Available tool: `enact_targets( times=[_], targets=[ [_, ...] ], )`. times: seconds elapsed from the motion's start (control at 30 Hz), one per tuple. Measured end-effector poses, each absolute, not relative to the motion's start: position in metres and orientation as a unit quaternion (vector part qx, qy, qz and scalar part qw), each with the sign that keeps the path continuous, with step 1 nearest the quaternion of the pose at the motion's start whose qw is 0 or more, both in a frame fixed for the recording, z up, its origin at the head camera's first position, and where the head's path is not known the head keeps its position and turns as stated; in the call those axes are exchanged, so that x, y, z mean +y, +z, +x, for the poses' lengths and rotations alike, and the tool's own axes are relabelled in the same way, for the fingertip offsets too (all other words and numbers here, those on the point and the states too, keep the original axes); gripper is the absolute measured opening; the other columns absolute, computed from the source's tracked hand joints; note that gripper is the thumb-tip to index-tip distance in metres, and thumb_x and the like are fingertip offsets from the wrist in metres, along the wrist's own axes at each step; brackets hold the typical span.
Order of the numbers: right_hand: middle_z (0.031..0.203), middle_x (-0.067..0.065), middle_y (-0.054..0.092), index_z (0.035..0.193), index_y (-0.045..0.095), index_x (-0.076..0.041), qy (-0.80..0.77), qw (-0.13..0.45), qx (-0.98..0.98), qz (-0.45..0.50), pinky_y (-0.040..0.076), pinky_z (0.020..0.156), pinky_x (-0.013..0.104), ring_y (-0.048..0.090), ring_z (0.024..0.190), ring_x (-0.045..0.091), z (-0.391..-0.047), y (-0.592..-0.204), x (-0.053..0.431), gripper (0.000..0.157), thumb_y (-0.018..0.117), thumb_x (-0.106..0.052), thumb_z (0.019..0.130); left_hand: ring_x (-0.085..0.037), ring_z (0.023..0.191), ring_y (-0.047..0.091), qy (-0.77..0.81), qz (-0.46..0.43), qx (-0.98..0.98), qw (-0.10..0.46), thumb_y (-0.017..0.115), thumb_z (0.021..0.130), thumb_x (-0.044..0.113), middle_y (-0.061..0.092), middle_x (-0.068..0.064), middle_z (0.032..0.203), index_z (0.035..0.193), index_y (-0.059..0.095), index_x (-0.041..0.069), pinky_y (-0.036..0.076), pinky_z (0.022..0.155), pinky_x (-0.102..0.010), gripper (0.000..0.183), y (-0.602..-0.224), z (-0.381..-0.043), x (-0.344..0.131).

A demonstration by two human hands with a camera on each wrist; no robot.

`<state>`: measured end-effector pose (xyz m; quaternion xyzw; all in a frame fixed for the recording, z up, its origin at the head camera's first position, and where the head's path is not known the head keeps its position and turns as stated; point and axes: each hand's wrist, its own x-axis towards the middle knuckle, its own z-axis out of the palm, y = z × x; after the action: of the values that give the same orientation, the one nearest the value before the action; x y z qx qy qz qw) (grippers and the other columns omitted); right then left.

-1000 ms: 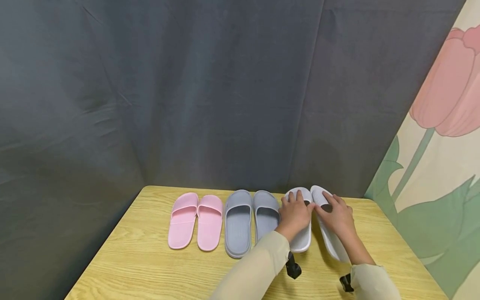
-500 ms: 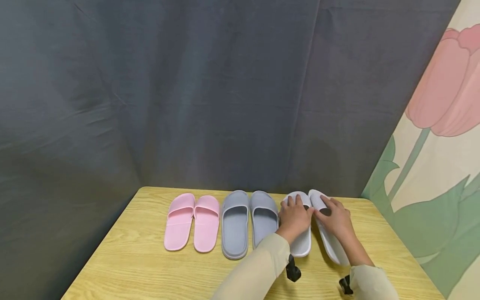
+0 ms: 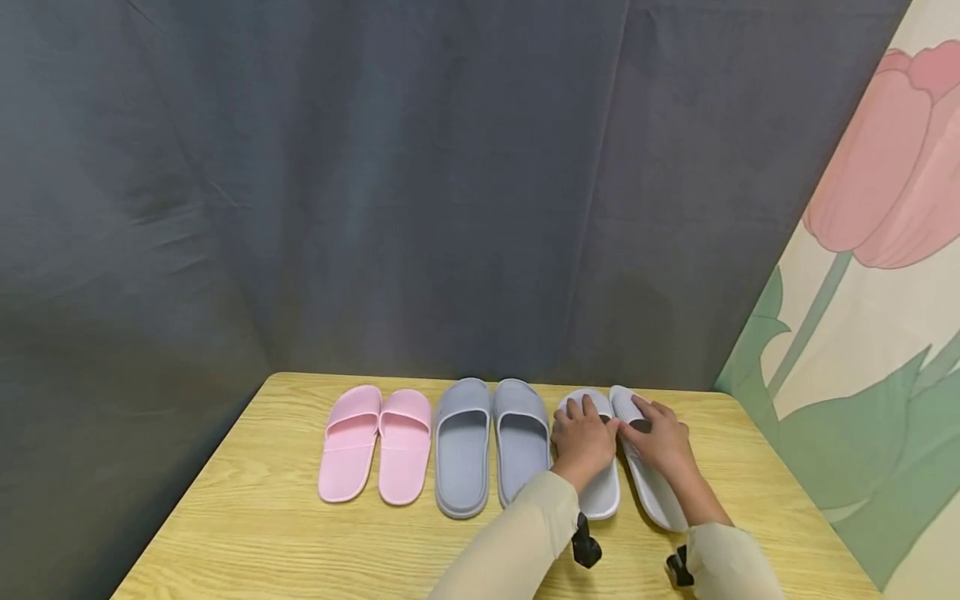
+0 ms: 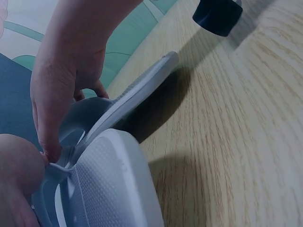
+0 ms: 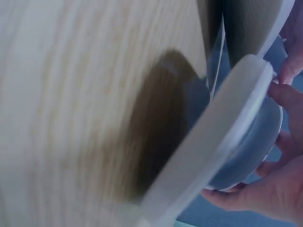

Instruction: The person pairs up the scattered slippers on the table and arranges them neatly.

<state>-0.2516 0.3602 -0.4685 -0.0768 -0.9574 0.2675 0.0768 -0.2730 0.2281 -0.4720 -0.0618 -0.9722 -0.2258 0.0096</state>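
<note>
In the head view my left hand [image 3: 583, 443] grips the left white slipper [image 3: 602, 500] across its strap, fingers spread over the top. My right hand [image 3: 663, 442] holds the other white slipper [image 3: 658, 497] at its strap, thumb on the inner side. That slipper slants, its heel turned out to the right. From the left wrist, the near slipper's heel [image 4: 113, 175] and the far slipper's sole edge [image 4: 142, 90] show above dark shadows on the wood. The right wrist view has the right slipper [image 5: 213, 142] tilted, with fingers [image 5: 232, 198] round its strap. Both straps are partly hidden by the hands.
A pink pair of slippers [image 3: 405, 475] lies at the left of the wooden table [image 3: 315, 550]. Between it and the white pair is a grey pair [image 3: 462, 475], close beside my left hand. A dark curtain [image 3: 450, 208] hangs behind, and a tulip-painted wall [image 3: 862, 333] borders the right.
Both hands have drawn the white slippers slightly toward me and down, so their toes now sit lower beside the grey pair. The head view has shifted a little; the pink and grey pairs stay put.
</note>
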Motion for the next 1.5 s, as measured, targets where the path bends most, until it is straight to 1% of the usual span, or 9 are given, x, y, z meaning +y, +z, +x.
enact_targets(
  times=[0.17,0.27,0.5,0.63,0.9,1.23,1.33,1.5],
  targets=[
    [0.151,0.041,0.029,0.153,0.038,-0.001,0.269,0.063,-0.957,-0.089,0.03,0.103,0.073,0.031,0.129,0.069,-0.257,-0.468,0.358,0.071,0.065,-0.036,0.097,-0.034,0.131,0.043,-0.226,-0.055,-0.973,0.011,0.044,0.102,0.059,0.043,-0.01,0.151,0.154,0.04,0.017,0.049,0.09,-0.055,0.067,-0.47,-0.277,0.227],
    [0.151,0.041,0.028,0.153,0.038,-0.001,0.27,0.059,-0.957,-0.089,0.03,0.103,0.073,0.03,0.13,0.069,-0.26,-0.467,0.358,0.071,0.064,-0.035,0.097,-0.034,0.131,0.042,-0.221,-0.052,-0.974,0.012,0.044,0.102,0.059,0.043,-0.01,0.152,0.154,0.04,0.016,0.049,0.09,-0.055,0.068,-0.468,-0.278,0.226],
    [0.151,0.04,0.028,0.153,0.038,-0.002,0.264,0.049,-0.959,-0.087,0.033,0.102,0.073,0.031,0.128,0.069,-0.264,-0.469,0.354,0.07,0.064,-0.034,0.097,-0.037,0.133,0.04,-0.217,-0.041,-0.975,-0.004,0.044,0.102,0.059,0.039,-0.011,0.155,0.156,0.038,0.017,0.048,0.092,-0.057,0.069,-0.473,-0.282,0.226],
    [0.152,0.039,0.027,0.154,0.038,-0.003,0.259,0.041,-0.96,-0.093,0.033,0.1,0.074,0.03,0.129,0.069,-0.265,-0.472,0.354,0.07,0.063,-0.035,0.097,-0.038,0.135,0.038,-0.216,-0.035,-0.976,-0.017,0.043,0.102,0.059,0.037,-0.01,0.157,0.157,0.038,0.018,0.047,0.093,-0.057,0.068,-0.475,-0.284,0.227],
    [0.154,0.037,0.024,0.155,0.035,-0.003,0.26,0.023,-0.96,-0.104,0.032,0.099,0.077,0.025,0.132,0.068,-0.267,-0.478,0.358,0.072,0.062,-0.039,0.098,-0.036,0.139,0.035,-0.206,-0.042,-0.977,-0.039,0.04,0.104,0.057,0.035,-0.009,0.159,0.157,0.037,0.019,0.047,0.095,-0.055,0.066,-0.475,-0.283,0.227],
    [0.155,0.038,0.02,0.157,0.031,-0.003,0.252,0.008,-0.963,-0.097,0.031,0.097,0.079,0.023,0.133,0.069,-0.267,-0.485,0.368,0.079,0.059,-0.049,0.098,-0.037,0.142,0.033,-0.209,-0.05,-0.976,-0.04,0.042,0.103,0.058,0.036,-0.011,0.16,0.157,0.037,0.018,0.046,0.099,-0.055,0.067,-0.476,-0.28,0.228],
    [0.154,0.041,0.022,0.155,0.033,0.0,0.239,0.012,-0.968,-0.077,0.031,0.1,0.078,0.024,0.133,0.069,-0.268,-0.484,0.37,0.074,0.055,-0.045,0.101,-0.037,0.141,0.034,-0.209,-0.057,-0.975,-0.037,0.042,0.103,0.057,0.036,-0.012,0.16,0.157,0.038,0.018,0.046,0.098,-0.054,0.067,-0.475,-0.28,0.228],
    [0.145,0.044,0.036,0.146,0.043,0.009,0.217,0.043,-0.974,-0.041,0.027,0.105,0.072,0.032,0.135,0.062,-0.268,-0.48,0.37,0.058,0.049,-0.033,0.105,-0.037,0.14,0.035,-0.203,-0.066,-0.976,-0.03,0.045,0.102,0.057,0.038,-0.012,0.158,0.155,0.041,0.017,0.046,0.1,-0.05,0.067,-0.477,-0.279,0.227]
  ],
)
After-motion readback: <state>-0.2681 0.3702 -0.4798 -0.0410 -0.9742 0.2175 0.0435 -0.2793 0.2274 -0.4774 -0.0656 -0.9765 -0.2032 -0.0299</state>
